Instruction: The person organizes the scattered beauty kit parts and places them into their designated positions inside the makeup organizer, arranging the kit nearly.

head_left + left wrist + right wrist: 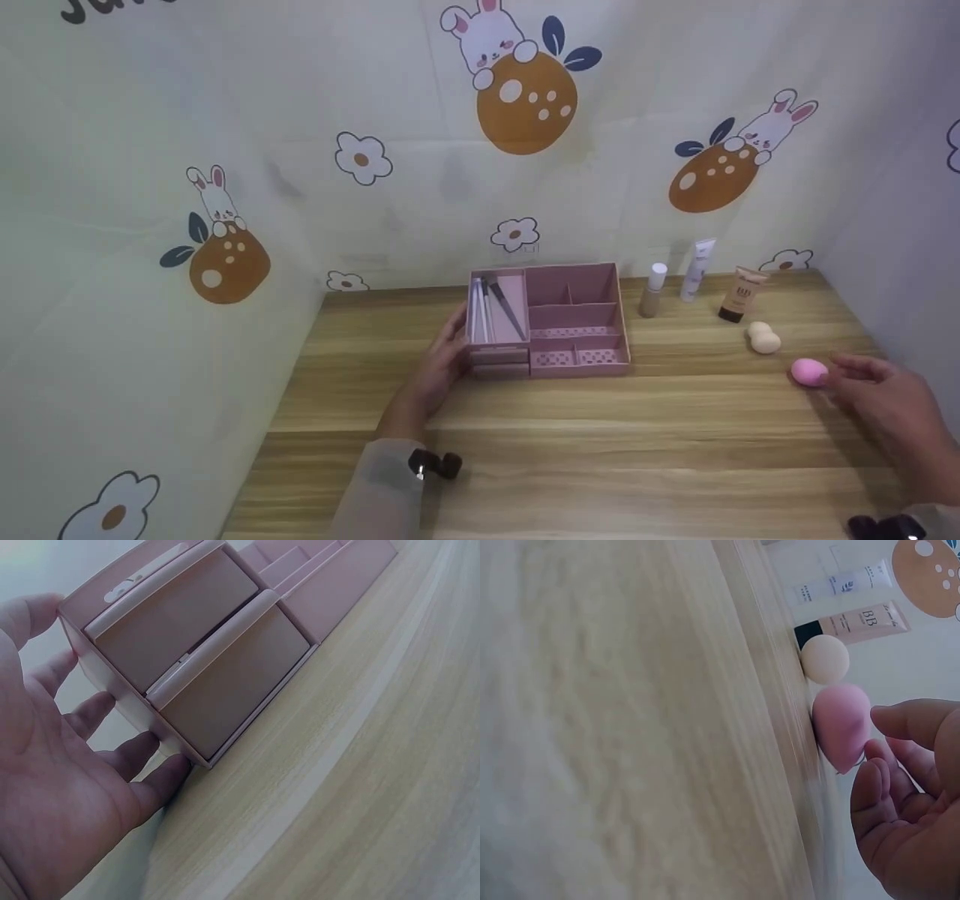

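Observation:
A pink makeup organizer stands on the table, with several slim brushes in its left top tray. My left hand rests against the organizer's left side. In the left wrist view its fingertips touch the side wall beside two closed drawers. On the right lies a pink makeup sponge. My right hand is at the sponge's right side, thumb and fingers loosely bent. In the right wrist view the thumb tip meets or nearly meets the sponge; a firm pinch does not show.
Behind the pink sponge stand a beige gourd-shaped sponge, a BB cream tube, a white tube and a white-capped bottle. A printed cloth hangs along the table's back and sides.

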Available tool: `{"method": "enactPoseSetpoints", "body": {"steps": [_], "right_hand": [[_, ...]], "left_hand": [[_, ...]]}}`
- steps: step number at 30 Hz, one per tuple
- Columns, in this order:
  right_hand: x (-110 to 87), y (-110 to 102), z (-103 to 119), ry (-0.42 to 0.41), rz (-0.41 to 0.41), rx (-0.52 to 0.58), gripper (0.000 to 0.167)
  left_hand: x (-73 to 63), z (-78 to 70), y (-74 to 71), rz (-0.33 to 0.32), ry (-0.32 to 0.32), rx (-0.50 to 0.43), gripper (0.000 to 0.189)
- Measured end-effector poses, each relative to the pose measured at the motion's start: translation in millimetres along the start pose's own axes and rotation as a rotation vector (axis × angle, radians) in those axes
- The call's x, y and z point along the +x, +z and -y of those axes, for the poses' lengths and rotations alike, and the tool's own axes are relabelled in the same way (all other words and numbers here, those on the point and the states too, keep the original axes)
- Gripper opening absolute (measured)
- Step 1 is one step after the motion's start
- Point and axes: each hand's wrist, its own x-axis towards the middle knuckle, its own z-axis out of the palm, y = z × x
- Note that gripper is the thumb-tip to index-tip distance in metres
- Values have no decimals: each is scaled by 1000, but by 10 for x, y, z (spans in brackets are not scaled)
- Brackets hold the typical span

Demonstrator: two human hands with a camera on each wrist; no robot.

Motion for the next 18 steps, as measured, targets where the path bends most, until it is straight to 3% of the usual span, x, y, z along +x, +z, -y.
{"method": "enactPoseSetpoints", "body": {"steps": [8,15,18], "right_hand": [[72,-12,-16,-2,42,-41,105],[143,9,-36,-3,89,67,98],[156,22,-27,10,103,61,98]], "left_hand": [[4,10,-9,-2,-2,1,62],[-11,-3,7,-2,-3,8,61],[-17,-10,6,1,0,10,61]]}}
